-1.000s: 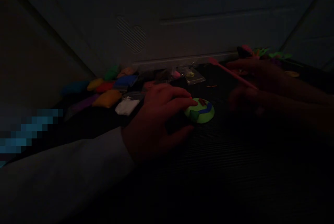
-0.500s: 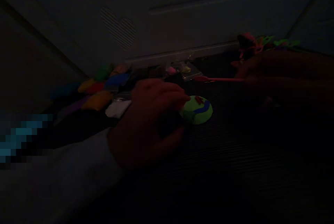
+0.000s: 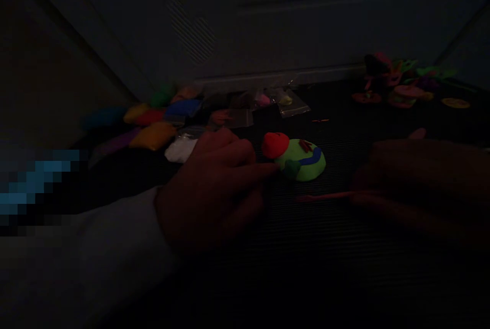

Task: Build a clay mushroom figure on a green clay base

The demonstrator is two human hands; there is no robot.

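Observation:
A modelling-clay figure lies on the dark ridged surface, with a light green rounded body, a red ball-like end, a blue band, dark red strips and a dark green lump. My left hand is beside it, holding nothing, its index finger stretched out to the dark green lump. Whether the fingertip touches the lump is hard to tell in the dim light. To the right of the figure, my right hand grips a thin pink modelling tool, its tip pointing left, just above the surface.
Bags of coloured clay lie in a group at the back left, a white one nearest my left hand. Small clear bags lie behind the figure. Several colourful clay pieces sit at the back right, before a pale upright panel.
My left hand has drawn back from the red end, uncovering it, and its index finger now points at the green lump. My right hand has brought the pink tool down and nearer.

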